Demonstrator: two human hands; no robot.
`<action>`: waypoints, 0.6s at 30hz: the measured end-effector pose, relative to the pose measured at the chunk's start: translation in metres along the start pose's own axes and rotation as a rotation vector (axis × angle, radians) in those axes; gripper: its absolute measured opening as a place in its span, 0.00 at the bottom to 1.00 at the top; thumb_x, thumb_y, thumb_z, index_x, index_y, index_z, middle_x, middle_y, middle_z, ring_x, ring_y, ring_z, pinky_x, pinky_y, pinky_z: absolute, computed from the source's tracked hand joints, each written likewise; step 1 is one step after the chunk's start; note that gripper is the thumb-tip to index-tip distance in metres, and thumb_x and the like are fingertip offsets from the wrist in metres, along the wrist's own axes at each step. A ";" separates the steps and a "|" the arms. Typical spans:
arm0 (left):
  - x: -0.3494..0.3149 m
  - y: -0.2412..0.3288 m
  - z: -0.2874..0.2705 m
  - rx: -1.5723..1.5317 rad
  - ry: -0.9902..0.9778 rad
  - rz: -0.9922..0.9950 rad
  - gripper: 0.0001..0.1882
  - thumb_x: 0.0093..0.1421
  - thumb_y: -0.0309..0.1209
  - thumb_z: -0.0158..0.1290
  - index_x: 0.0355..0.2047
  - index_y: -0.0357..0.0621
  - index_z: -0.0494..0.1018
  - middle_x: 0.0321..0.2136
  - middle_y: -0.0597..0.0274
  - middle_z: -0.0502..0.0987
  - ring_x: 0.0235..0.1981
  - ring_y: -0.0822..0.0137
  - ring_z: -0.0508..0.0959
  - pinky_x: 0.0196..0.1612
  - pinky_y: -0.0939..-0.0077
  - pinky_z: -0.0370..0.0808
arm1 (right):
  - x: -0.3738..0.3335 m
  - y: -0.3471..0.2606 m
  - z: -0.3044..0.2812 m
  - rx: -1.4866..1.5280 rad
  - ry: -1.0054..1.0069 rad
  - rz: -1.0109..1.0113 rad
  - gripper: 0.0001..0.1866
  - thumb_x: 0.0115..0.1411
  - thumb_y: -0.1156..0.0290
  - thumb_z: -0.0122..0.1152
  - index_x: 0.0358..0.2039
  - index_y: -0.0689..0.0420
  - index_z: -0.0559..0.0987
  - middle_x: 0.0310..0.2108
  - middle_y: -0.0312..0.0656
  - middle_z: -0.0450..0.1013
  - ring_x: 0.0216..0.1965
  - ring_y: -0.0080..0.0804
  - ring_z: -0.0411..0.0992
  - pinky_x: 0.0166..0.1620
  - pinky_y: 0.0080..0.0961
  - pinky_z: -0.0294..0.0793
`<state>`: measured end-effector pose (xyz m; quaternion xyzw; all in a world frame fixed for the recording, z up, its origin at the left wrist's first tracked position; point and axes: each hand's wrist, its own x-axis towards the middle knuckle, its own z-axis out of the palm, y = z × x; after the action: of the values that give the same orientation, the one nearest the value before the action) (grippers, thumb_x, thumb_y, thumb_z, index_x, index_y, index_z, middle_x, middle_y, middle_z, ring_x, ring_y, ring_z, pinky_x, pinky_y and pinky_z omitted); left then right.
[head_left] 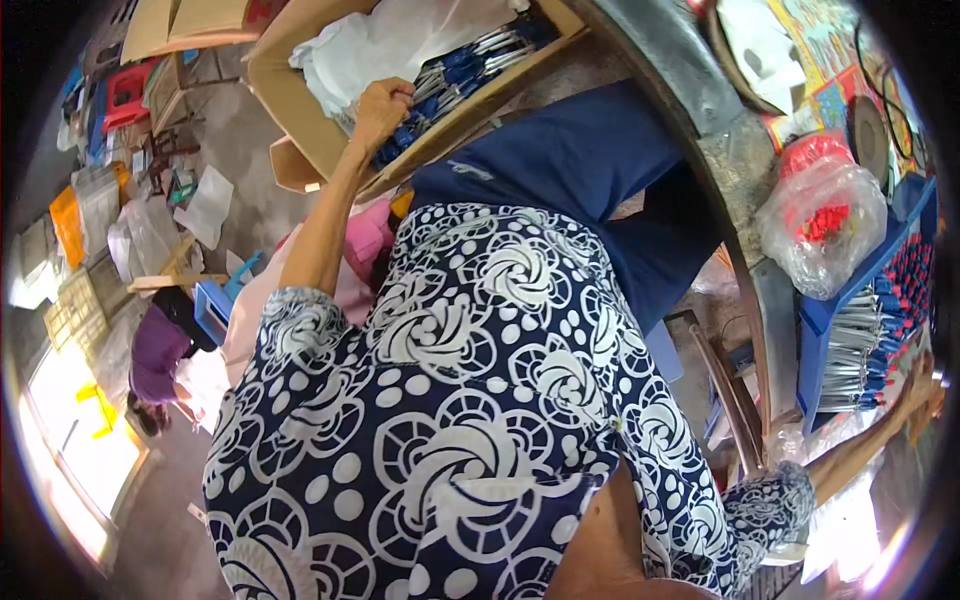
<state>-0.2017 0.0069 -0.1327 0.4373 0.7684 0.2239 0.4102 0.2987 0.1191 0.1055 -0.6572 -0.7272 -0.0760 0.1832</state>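
My left hand [383, 112] is over an open cardboard box [270, 92], its fingers curled closed. Whether anything is inside them is hidden. Right beside it in the box lie many slender metal tools with blue handles [465, 70], much like screwdrivers, and a crumpled white plastic bag [365, 45]. My right hand [922, 400] reaches out to the far right, near the lower end of a blue bin [818, 335]. That bin holds rows of metal-shafted tools with red and blue handles [870, 335]. The right fingers are small and unclear at the rim of the picture.
A clear plastic bag with red pieces [825, 215] sits on the workbench [750, 180] above the blue bin. The bench's curved edge runs along my right side. Another person in purple [158, 350] is at the left, among bags, crates and a red stool [127, 95].
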 end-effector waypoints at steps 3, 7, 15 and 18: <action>0.011 -0.038 0.012 0.114 -0.021 0.038 0.11 0.45 0.25 0.45 0.27 0.35 0.74 0.16 0.57 0.74 0.18 0.70 0.74 0.23 0.78 0.69 | -0.040 0.104 -0.076 -0.096 0.110 0.162 0.19 0.52 0.58 0.54 0.37 0.60 0.76 0.33 0.41 0.74 0.34 0.30 0.72 0.36 0.23 0.71; 0.023 -0.058 0.017 0.180 0.008 0.050 0.10 0.45 0.28 0.46 0.24 0.37 0.74 0.17 0.50 0.74 0.22 0.58 0.76 0.27 0.69 0.71 | -0.068 0.260 -0.147 -0.190 0.241 0.370 0.20 0.52 0.56 0.55 0.35 0.61 0.77 0.30 0.40 0.75 0.32 0.29 0.73 0.35 0.22 0.72; 0.028 -0.091 -0.009 0.190 0.350 -0.176 0.13 0.48 0.34 0.44 0.21 0.38 0.74 0.23 0.43 0.74 0.28 0.47 0.75 0.33 0.60 0.72 | -0.075 0.066 -0.106 0.073 0.457 0.232 0.11 0.51 0.69 0.60 0.28 0.67 0.77 0.25 0.43 0.75 0.25 0.26 0.72 0.28 0.19 0.72; 0.021 -0.092 -0.009 0.032 0.184 -0.430 0.15 0.49 0.35 0.43 0.23 0.36 0.74 0.25 0.39 0.73 0.31 0.45 0.75 0.35 0.59 0.72 | -0.083 0.020 -0.083 0.138 0.375 0.240 0.11 0.52 0.68 0.58 0.28 0.65 0.78 0.23 0.42 0.75 0.22 0.23 0.70 0.26 0.15 0.68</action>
<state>-0.2597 -0.0223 -0.2016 0.2476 0.8816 0.1579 0.3695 0.3379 0.0152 0.1494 -0.6991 -0.6005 -0.1246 0.3675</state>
